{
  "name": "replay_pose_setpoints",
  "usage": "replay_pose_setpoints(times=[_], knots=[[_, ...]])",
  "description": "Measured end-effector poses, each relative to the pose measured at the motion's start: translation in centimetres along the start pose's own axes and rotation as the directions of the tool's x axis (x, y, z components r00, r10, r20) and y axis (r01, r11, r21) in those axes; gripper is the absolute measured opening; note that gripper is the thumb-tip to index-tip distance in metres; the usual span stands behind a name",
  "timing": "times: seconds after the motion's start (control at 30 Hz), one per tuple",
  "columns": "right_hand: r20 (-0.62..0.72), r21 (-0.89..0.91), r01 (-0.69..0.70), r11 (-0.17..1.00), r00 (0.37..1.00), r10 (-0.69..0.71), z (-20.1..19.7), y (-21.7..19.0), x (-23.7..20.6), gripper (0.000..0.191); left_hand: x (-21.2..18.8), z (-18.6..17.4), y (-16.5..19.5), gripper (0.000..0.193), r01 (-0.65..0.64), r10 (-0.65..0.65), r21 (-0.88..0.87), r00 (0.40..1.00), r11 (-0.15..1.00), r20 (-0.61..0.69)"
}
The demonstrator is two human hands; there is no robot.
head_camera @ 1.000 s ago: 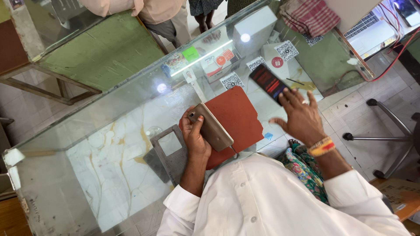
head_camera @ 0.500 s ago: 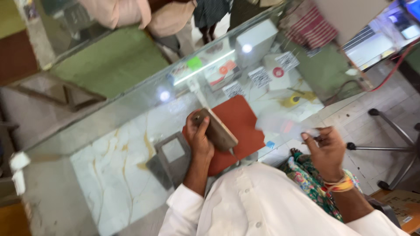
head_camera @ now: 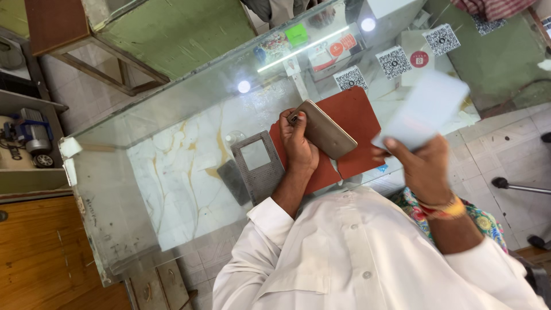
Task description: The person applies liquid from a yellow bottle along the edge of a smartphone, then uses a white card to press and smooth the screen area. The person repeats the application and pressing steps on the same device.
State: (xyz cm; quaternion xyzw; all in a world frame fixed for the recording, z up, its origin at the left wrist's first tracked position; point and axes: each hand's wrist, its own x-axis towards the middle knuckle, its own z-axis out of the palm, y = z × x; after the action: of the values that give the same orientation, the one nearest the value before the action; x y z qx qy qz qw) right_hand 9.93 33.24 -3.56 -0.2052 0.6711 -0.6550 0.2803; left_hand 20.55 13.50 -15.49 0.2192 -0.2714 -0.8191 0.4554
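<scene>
— What do we have in our hands?

— Our left hand (head_camera: 299, 146) has its grip closed around a gold-coloured phone (head_camera: 326, 130), slim and rectangular with rounded corners, held tilted with its back up, just above the red mat (head_camera: 356, 117). Our right hand (head_camera: 423, 166) is raised beside it, fingers pinched on a pale, flat card-like sheet (head_camera: 425, 109); it is blurred, so we cannot tell more than its whitish rectangular shape with a faint reddish patch.

— And where does all this sit?

— Over the glass table (head_camera: 172, 172), which is a display case with a marbled white and yellow floor showing through the top. Inside or under the glass at the far side we see a few small packets, red, green and white (head_camera: 321, 49), and square black-and-white code cards (head_camera: 394, 62); we cannot tell which lie on the glass and which below it.

— Anything else near the phone?

— A grey square frame (head_camera: 256, 163) with a pale window lies just left of the mat, touching our left wrist's edge, with a dark grey slab (head_camera: 232, 181) partly under it.
</scene>
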Motion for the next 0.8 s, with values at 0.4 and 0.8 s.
replay_pose_setpoints(times=[0.4, 0.8], knots=[[0.012, -0.243, 0.126, 0.962, 0.992, -0.127, 3.7, 2.1, 6.2, 0.012, 1.2, 2.1, -1.9, 0.014, 0.042, -0.043, -0.011, 0.985, 0.999, -0.169], [-0.058, -0.425, 0.246, 0.871, 0.953, -0.297, 2.3, 2.0, 6.8, 0.014, 1.4, 4.9, -3.4, 0.011, 0.119, -0.144, -0.143, 0.972, 0.983, -0.183]])
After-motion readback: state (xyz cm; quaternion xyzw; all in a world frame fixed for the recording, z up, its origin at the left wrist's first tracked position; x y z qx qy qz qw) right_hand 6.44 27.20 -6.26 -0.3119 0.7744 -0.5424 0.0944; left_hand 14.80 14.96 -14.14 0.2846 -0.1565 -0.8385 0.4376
